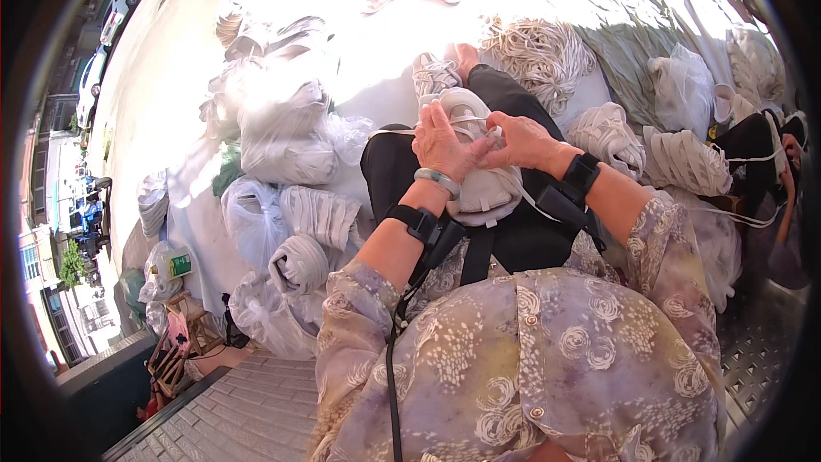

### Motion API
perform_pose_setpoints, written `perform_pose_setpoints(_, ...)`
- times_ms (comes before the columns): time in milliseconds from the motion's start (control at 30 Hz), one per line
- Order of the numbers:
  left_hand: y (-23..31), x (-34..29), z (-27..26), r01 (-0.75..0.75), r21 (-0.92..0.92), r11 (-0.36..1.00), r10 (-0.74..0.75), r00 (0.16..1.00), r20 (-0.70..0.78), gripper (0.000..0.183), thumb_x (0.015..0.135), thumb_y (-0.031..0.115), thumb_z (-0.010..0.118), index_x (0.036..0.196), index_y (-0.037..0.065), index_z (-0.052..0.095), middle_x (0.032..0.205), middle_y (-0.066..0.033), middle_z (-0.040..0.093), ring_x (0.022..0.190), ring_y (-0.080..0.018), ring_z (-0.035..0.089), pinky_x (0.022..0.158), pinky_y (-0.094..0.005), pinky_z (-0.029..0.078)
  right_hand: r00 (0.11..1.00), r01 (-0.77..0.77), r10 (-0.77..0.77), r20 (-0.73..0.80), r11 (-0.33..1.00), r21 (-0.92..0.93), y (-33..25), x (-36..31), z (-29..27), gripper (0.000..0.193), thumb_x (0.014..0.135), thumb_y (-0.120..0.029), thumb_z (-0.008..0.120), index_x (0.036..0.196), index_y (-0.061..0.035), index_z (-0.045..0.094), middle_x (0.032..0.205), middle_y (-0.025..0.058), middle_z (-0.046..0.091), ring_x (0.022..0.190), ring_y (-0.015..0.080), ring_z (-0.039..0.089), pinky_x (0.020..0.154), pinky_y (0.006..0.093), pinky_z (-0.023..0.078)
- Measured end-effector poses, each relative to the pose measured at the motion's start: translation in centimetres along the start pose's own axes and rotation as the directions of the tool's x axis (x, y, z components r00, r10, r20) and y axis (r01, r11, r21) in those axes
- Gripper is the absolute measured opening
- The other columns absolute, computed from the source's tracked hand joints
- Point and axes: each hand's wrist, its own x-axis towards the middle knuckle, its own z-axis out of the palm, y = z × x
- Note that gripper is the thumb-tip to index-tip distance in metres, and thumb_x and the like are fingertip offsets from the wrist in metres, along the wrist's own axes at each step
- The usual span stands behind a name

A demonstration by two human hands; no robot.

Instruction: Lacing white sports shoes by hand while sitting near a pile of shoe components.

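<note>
A white shoe upper rests on my lap between my knees, toe end toward me. My left hand bends over its left side, fingers close together, and a white shoelace trails out to the left from it. Across the shoe's opening, my right hand pinches the lace between thumb and fingertips. The two thumbs nearly meet above the upper. Part of the lace is hidden under my fingers. Just beyond lies another white laced shoe upper, next to my bare foot.
A heap of loose white laces lies ahead on the right. Rolled bundles of uppers sit beside my right knee; plastic bags and more bundles fill the left. Another person's hand handles laces at far right. A wooden stool stands lower left.
</note>
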Motion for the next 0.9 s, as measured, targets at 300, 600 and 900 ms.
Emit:
perform_pose_setpoints(300, -0.6, 1.2, -1.1, 0.092, -0.045, 0.995, -0.070, 0.932, 0.356, 0.129, 0.046, 0.058, 0.076, 0.138, -0.003, 0.009, 0.132, -0.0221, 0.037, 0.123, -0.0334, 0.037, 0.099, -0.0418, 0.029, 0.994, 0.097, -0.100, -0.053, 0.993, -0.061, -0.3, -0.3, -0.3, 0.047, 0.064, -0.027, 0.068, 0.098, 0.0022, 0.054, 0.082, 0.0214, 0.062, 0.083, 0.0361, 0.060, 0.074, 0.0412, 0.046)
perform_pose_setpoints(600, -0.3, 0.4, -1.0, -0.014, -0.057, 0.998, 0.027, 0.970, 0.243, 0.120, 0.049, 0.050, 0.077, 0.137, 0.000, 0.012, 0.125, -0.0201, 0.041, 0.116, -0.0344, 0.040, 0.094, -0.0447, 0.030, 0.966, 0.139, -0.193, -0.172, 0.949, -0.282, -0.7, -1.3, 1.0, 0.025, 0.068, -0.015, 0.061, 0.086, 0.0018, 0.055, 0.079, 0.0206, 0.062, 0.080, 0.0356, 0.061, 0.070, 0.0428, 0.048)
perform_pose_setpoints(900, 0.8, -0.6, -0.9, 0.015, -0.015, 1.000, -0.013, 0.993, 0.120, 0.106, 0.053, 0.045, 0.075, 0.134, 0.003, 0.021, 0.118, -0.0185, 0.043, 0.110, -0.0354, 0.042, 0.089, -0.0471, 0.032, 0.964, 0.054, -0.163, -0.212, 0.896, -0.442, -1.8, -1.1, 2.0, 0.019, 0.070, -0.011, 0.057, 0.085, 0.0016, 0.057, 0.083, 0.0191, 0.061, 0.079, 0.0341, 0.062, 0.069, 0.0411, 0.049)
